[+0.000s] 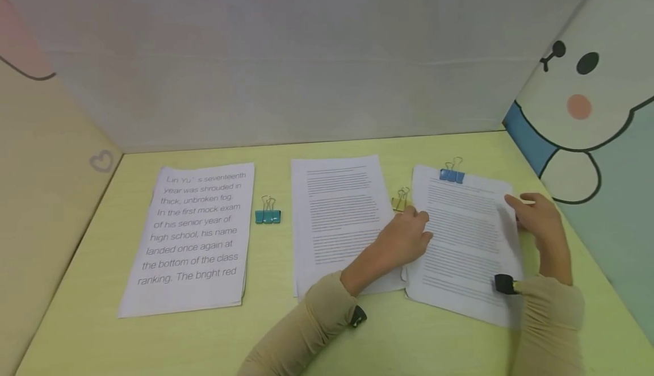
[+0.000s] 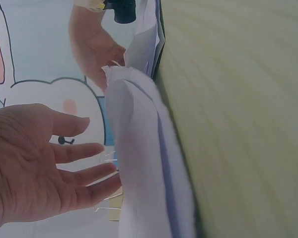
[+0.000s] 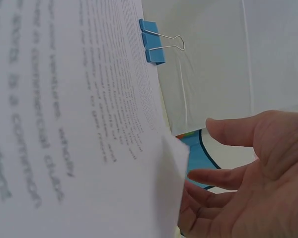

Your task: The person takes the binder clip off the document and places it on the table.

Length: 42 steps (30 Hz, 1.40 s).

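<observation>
A stack of printed sheets lies at the right of the table, with a blue binder clip at its top edge. My left hand hovers over the gap between this stack and the middle stack. In the left wrist view its fingers are spread and loosely bent, with nothing between them. Beyond its fingertips lies a yellow binder clip, partly hidden. At the right stack's right edge is my right hand, thumb and fingers apart; the right wrist view shows the sheet corner lifting beside its fingers.
On the left lies another stack of sheets in large print. A teal binder clip lies between it and the middle stack. Walls enclose the yellow table at the back and sides.
</observation>
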Motion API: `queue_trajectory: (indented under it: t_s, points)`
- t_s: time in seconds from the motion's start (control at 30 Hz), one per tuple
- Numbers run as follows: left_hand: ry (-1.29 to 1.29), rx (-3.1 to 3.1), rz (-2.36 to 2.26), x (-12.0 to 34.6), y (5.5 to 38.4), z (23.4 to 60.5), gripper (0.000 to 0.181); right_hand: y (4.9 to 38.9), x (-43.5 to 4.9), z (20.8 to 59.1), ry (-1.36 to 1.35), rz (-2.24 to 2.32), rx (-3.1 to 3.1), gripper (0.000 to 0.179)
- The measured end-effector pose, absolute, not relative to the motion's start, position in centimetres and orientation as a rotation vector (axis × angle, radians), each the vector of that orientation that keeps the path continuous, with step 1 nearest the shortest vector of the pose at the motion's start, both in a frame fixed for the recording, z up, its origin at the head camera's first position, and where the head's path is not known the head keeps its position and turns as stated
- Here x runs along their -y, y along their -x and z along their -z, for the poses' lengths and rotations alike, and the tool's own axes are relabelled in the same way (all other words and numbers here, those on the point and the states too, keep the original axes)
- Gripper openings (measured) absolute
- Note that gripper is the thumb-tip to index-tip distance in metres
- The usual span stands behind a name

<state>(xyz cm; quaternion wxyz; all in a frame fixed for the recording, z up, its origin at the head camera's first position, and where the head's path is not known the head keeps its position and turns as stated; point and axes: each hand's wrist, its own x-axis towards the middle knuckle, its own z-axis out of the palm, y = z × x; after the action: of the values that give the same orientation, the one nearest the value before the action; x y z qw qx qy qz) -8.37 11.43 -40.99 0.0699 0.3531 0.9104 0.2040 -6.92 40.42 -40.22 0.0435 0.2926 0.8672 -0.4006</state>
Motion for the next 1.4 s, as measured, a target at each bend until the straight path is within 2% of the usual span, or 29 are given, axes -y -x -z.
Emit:
queue_trajectory:
  t_s: [0.17,0.43,0.9,1.0,1.17,1.3,1.4]
  points:
    - [-0.979,-2.6,-0.826,-11.5,8.5,40.9,0.039,6.9,-40.9,40.2,-0.871,1.254,-2.63,0.077]
    - [-0.824,-2.457,-1.095,-11.8,8.8,41.3,0.04,6.8,-41.4,40.1,-0.753,1.114,-2.761,0.062]
    - [-0.472,-2.259,-1.428,-11.7,9.2,41.3,0.067,5.6,-40.8,36.6,-0.814,1.158,-2.861,0.062]
    - [-0.423,-2.239,-1.43,-11.5,9.3,41.0,0.065,5.2,-40.6,35.9,-0.876,1.216,-2.823,0.065]
    - [-0.451,-2.043,-1.59,-11.0,9.7,40.7,0.049,4.9,-39.9,34.8,-0.946,1.399,-2.766,0.068]
    - [-0.491,-1.848,-1.715,-9.8,10.2,40.2,0.036,5.0,-38.8,33.9,-1.004,1.721,-2.623,0.068]
    - [-0.515,-1.79,-1.72,-8.7,10.5,39.5,0.034,5.1,-37.7,33.3,-1.024,1.967,-2.493,0.067]
